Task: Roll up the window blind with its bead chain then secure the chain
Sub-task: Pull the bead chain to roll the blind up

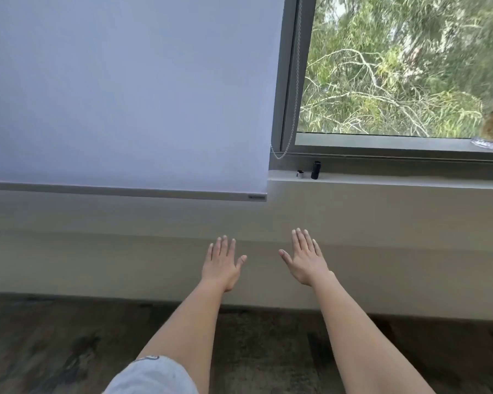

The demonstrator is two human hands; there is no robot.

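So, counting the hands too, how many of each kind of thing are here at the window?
2 hands: left hand, right hand
1 blind
1 chain
1 black cylinder
1 silver piece
1 clear thing, cut off at the right edge
Total: 7

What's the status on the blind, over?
Both open, empty: left hand, right hand. Window blind down, bead chain hanging untouched. Nothing blocking it.
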